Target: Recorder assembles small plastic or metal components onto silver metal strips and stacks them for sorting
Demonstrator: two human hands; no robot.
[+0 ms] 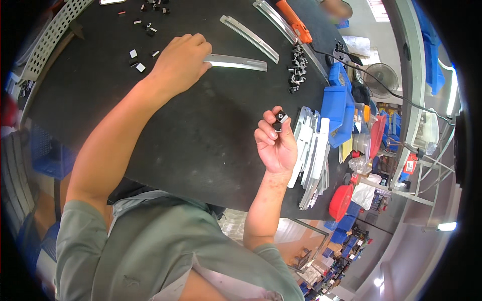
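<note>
My left hand [182, 62] reaches across the black table, fingers closed on the left end of a thin silver metal strip [238, 62] lying on the tabletop. Raised over the right part of the table, my right hand [277, 145] is turned palm up. Between its thumb and fingers sits a small black block [279, 119] with a pale face; the curled fingers hide some of it. Another metal strip [250, 38] lies beyond the first one.
Small black parts [297, 67] are heaped at the right, near an orange-handled corded tool [296, 22]. Metal strips [311, 150] are stacked beside blue bins [337, 108]. Loose black and white pieces [140, 67] lie at left, near a perforated white rack [47, 45].
</note>
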